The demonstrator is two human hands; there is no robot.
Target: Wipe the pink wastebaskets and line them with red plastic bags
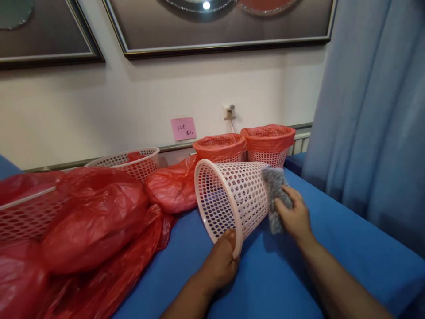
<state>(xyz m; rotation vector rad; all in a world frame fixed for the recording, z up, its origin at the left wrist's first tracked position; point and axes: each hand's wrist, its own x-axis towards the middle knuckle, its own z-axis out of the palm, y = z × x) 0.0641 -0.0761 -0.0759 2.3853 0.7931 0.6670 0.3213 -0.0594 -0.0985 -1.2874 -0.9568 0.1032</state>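
Observation:
A pale pink perforated plastic wastebasket (pixel 250 190) lies tilted on its side above the blue surface, its round opening toward the left. My left hand (pixel 223 261) is closed round the lower part of its rim. In my right hand (pixel 295 215) is a grey fuzzy cleaning cloth (pixel 275 195), pinched between thumb and fingers and held against the closed base end of the basket. The fingertips of my left hand are partly hidden by the rim.
Crumpled red plastic bags (pixel 96 217) cover the left side, around another perforated basket (pixel 142 166). Behind stand two red-lined baskets (pixel 221 148), near a wall socket (pixel 229 113) and pink note (pixel 183 129). A blue curtain (pixel 368 110) hangs right of the blue-covered surface (pixel 345 221).

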